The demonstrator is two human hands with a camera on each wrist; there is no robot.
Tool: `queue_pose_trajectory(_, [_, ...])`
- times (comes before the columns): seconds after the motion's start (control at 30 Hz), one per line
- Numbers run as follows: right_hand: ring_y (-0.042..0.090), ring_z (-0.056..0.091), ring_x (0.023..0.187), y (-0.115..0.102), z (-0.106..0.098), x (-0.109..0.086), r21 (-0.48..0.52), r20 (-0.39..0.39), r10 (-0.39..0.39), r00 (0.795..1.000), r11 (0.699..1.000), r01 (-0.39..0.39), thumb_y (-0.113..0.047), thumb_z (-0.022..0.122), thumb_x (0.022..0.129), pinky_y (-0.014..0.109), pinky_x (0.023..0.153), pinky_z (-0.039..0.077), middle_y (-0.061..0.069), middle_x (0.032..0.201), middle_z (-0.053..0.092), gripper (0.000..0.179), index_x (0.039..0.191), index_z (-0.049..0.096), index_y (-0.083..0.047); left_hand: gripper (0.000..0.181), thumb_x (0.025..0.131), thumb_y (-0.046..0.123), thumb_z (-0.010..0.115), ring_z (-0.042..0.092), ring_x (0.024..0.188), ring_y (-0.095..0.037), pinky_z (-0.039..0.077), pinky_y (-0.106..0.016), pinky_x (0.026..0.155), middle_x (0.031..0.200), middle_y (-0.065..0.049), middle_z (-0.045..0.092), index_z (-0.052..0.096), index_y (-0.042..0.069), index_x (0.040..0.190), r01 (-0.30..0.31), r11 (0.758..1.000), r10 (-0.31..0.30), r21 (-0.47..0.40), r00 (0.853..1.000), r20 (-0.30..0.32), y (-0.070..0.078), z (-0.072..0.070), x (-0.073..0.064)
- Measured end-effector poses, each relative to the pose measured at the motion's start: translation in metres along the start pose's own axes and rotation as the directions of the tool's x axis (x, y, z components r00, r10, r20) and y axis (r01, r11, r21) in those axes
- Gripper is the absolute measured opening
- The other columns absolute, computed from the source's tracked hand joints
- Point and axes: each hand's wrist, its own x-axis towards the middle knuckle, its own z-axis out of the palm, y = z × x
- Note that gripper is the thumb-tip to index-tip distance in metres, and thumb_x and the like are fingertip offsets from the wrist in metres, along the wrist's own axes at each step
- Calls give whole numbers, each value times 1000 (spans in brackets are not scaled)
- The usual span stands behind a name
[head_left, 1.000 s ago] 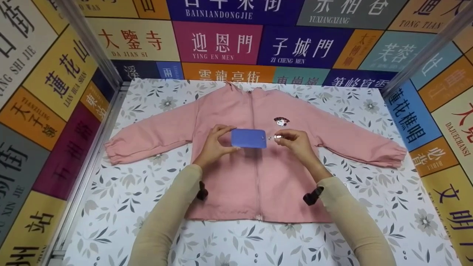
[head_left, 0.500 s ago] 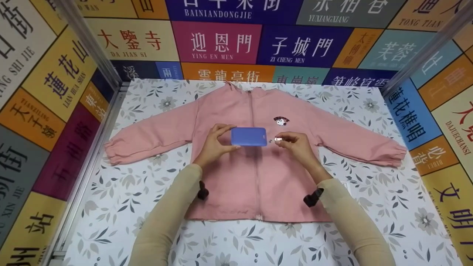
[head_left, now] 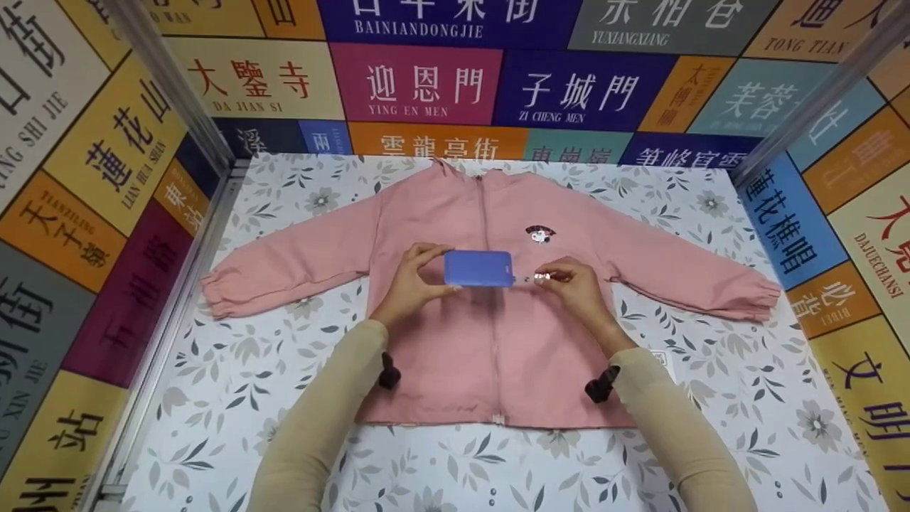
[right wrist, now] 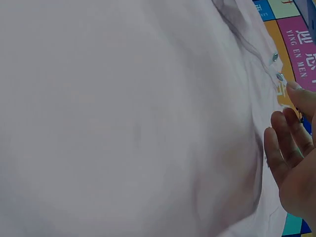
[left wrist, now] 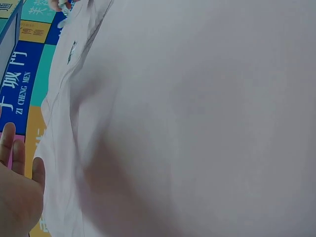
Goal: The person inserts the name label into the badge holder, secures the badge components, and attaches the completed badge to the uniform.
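Note:
Above the pink jacket (head_left: pixel 426 341) my left hand (head_left: pixel 411 284) grips a flat blue card holder (head_left: pixel 478 269) by its left end, thumb below and fingers above. A small slot shows at the holder's right end. To the right of it, my right hand (head_left: pixel 579 288) pinches a small shiny metal piece (head_left: pixel 542 276) between thumb and fingertips. Tiny silvery bits lie between that piece and the holder; whether they join the two I cannot tell. In the right wrist view, a small round silvery piece (right wrist: pixel 280 77) shows near the thumb tip. The left wrist view catches part of my left hand (left wrist: pixel 19 197).
The jacket lies spread out, zipper (head_left: pixel 490 306) closed down its middle, with a small cartoon patch (head_left: pixel 540 235) on the chest. Beneath it is a table with a leaf-patterned cover (head_left: pixel 284 370). A small white tag (head_left: pixel 662 359) shows beside the right forearm. Sign-printed panels (head_left: pixel 419 82) surround the table.
My right hand has shifted slightly down and right with the metal piece. The blue card holder rose a little, then lowered again, staying in my left hand.

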Motion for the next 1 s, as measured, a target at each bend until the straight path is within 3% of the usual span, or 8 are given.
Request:
queue_pose_trajectory(0.43, [16,61,89,11,3,1,-191,-22,-65,998,980,59,-9,81,80,11,76,50,9,100,65,16,95,78,-7,72,67,14,92,42,127,-21,31,-47,116,129,-4,55,63,13,132,-42,999,42,-2,999,-8,-4,1,-2])
queue_pose_trajectory(0.7, [20,57,101,13,3,4,-192,-4,-36,999,981,35,-7,80,81,11,82,53,10,103,63,15,96,78,-4,72,67,15,92,43,128,-21,33,-47,116,130,-3,54,63,17,133,-30,1000,30,0,1000,-1,-2,0,-3])
queue_pose_trajectory(0.87, [21,53,105,16,1,5,-224,13,-29,999,974,31,-8,80,80,16,87,53,10,104,62,16,95,78,-5,73,67,16,92,42,129,-21,32,-48,116,131,-3,54,62,15,134,-12,1000,12,15,1000,3,-3,1,-3])
queue_pose_trajectory(1.0, [22,51,104,18,0,5,-256,13,-56,998,965,57,-10,82,78,27,91,45,11,104,64,17,94,78,-5,72,67,17,92,42,128,-23,32,-47,116,131,-4,54,63,16,133,-4,1000,4,17,1000,7,-2,1,-4])
